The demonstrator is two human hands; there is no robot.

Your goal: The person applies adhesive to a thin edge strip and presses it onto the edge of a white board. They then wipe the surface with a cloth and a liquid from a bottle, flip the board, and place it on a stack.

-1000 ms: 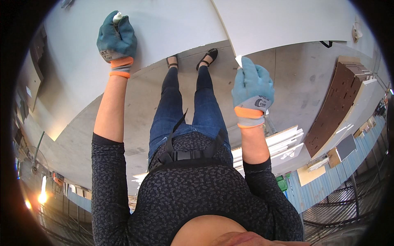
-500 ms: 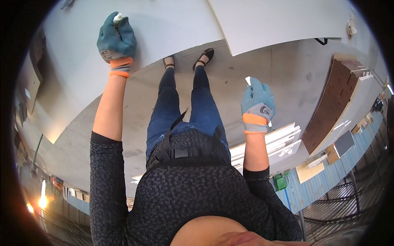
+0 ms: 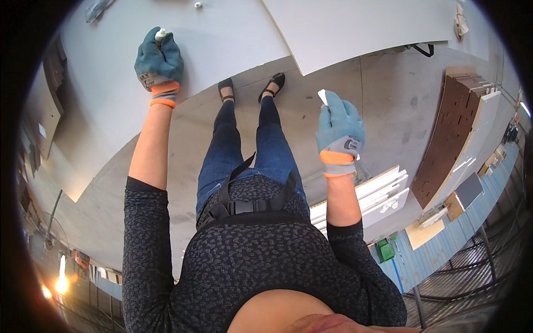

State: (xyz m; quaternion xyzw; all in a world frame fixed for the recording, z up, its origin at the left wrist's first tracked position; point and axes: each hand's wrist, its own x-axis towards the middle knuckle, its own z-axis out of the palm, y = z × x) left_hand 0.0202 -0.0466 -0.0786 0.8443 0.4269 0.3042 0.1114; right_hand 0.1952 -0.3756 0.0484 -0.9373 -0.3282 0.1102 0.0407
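Observation:
My left hand (image 3: 160,60), in a blue-green coated glove with an orange cuff, is closed around a small white bottle (image 3: 161,34). Only its narrow nozzle end shows above the fingers; the rest is hidden. This hand is over the pale board surface (image 3: 233,39). My right hand (image 3: 340,121), gloved alike, is held over the floor, to the right of my legs. Its fingers are closed on a slim white piece (image 3: 323,97) whose flat, pointed end sticks out past the fingertips; I cannot make out its kind. A small white cap (image 3: 198,5) lies on the board beyond my left hand.
A second pale panel (image 3: 355,28) overlaps the first, its corner over the floor. At right stand stacked brown panels (image 3: 447,133) and white boards (image 3: 366,197). A green bin (image 3: 385,251) is at lower right. A crumpled beige item (image 3: 460,23) lies far right.
My right hand has moved a little up and left, still closed on the white piece. My left hand has come slightly nearer. The small white cap has come into view at the top.

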